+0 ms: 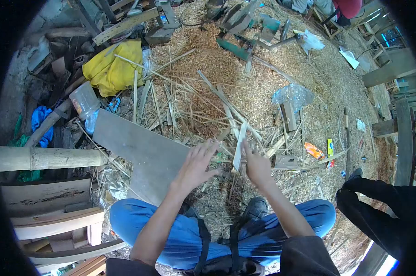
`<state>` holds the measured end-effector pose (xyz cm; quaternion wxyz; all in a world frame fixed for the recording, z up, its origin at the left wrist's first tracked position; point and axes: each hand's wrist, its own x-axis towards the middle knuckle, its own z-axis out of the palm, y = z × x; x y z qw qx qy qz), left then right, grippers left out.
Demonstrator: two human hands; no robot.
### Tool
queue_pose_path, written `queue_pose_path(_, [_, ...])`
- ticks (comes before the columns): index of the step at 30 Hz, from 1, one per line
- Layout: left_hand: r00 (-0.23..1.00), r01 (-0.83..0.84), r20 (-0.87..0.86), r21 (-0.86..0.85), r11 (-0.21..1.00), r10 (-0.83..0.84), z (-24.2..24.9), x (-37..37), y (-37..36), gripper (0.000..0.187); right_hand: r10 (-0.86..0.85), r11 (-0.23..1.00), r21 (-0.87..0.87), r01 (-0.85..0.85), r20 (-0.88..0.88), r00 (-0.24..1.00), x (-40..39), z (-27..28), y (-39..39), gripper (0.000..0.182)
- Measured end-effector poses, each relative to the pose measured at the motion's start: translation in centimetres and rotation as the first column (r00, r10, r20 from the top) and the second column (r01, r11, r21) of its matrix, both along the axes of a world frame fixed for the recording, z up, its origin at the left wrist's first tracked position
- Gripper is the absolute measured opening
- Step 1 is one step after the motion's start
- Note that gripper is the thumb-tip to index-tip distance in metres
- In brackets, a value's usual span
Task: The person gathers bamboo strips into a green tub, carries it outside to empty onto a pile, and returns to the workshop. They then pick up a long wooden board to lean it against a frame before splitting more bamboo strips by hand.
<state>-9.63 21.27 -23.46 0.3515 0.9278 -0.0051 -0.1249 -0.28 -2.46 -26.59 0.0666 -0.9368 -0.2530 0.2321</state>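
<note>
My left hand (196, 166) hovers palm down over the littered ground, its fingers stretched out and the thumb apart. My right hand (258, 169) is to its right, index finger pointing forward and the other fingers curled in. Between the two hands is a pale flat strip of wood (239, 146), its edge close beside the right index finger. What the curled fingers of the right hand hold, if anything, I cannot tell. Thin split strips (185, 99) lie scattered just ahead of both hands.
A grey board (143, 147) lies at left, near a yellow cloth (113, 66) and a clear plastic tub (84, 101). A bamboo pole (56, 158) juts in from the left. A wooden block (288, 116) and an orange wrapper (314, 150) lie right. Another person's dark-clothed leg (369, 211) is at far right.
</note>
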Motion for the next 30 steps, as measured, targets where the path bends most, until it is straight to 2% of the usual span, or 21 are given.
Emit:
queue_pose_path(1, [0.999,0.011,-0.041,0.026,1.0,-0.01,-0.3,-0.1,0.1,0.091,0.02,0.999,-0.048,-0.023,-0.068,0.997,0.6,-0.1,-0.4,0.093])
queue_pose_path(3, [0.999,-0.018,-0.029,0.042,0.999,0.019,-0.2,0.2,0.1,0.092,0.035,0.999,0.013,-0.034,-0.035,0.999,1.0,0.4,-1.1,0.088])
queue_pose_path(5, [0.999,-0.051,-0.004,0.062,0.997,0.052,0.2,0.7,-0.2,0.093,0.055,0.983,0.166,-0.085,0.177,0.983,1.6,0.7,-1.2,0.071])
queue_pose_path(6, [0.997,-0.067,0.025,0.039,0.997,0.067,0.3,1.1,-0.4,0.094,0.059,0.98,0.174,-0.091,0.183,0.981,2.2,1.4,-1.1,0.071])
queue_pose_path(8, [0.994,-0.089,0.058,0.016,0.996,0.088,0.5,1.7,-0.5,0.095,-0.016,0.964,0.264,-0.043,0.218,0.976,3.5,3.8,-1.2,0.059])
queue_pose_path(11, [0.991,-0.063,0.118,-0.014,0.998,0.064,0.5,2.7,-1.1,0.095,0.001,0.938,0.337,-0.081,0.232,0.973,4.8,6.4,-2.2,0.059])
queue_pose_path(17, [0.991,-0.055,0.12,-0.06,0.997,0.062,-2.0,3.8,-2.2,0.095,0.038,0.919,0.381,-0.101,0.171,0.985,5.6,6.3,-5.1,0.068])
queue_pose_path(19, [0.991,-0.022,0.133,0.125,0.992,0.006,-2.3,4.1,-2.8,0.097,0.039,0.914,0.391,-0.105,0.173,0.984,6.3,7.1,-5.6,0.069])
queue_pose_path(22, [0.976,-0.08,0.213,0.153,0.985,0.046,-1.4,4.9,-3.9,0.099,0.028,0.901,0.418,-0.115,0.208,0.978,6.8,7.9,-6.8,0.069])
queue_pose_path(25, [0.975,-0.135,0.186,0.051,0.99,0.123,0.1,5.7,-4.6,0.101,0.061,0.918,0.391,-0.061,0.011,0.998,6.9,7.7,-8.0,0.067])
queue_pose_path(26, [0.975,-0.134,0.185,0.055,0.989,0.122,0.6,6.0,-4.6,0.101,0.06,0.917,0.395,-0.059,0.01,0.998,6.9,7.4,-7.9,0.067])
queue_pose_path(28, [0.97,-0.058,0.241,0.138,0.989,0.023,1.1,6.2,-4.7,0.104,0.118,0.895,0.441,-0.063,-0.098,0.988,6.2,6.3,-7.2,0.069])
queue_pose_path(30, [0.98,-0.032,0.197,0.171,0.985,-0.003,0.2,6.0,-4.5,0.103,0.155,0.871,0.479,-0.111,-0.053,0.987,5.4,5.2,-6.4,0.068])
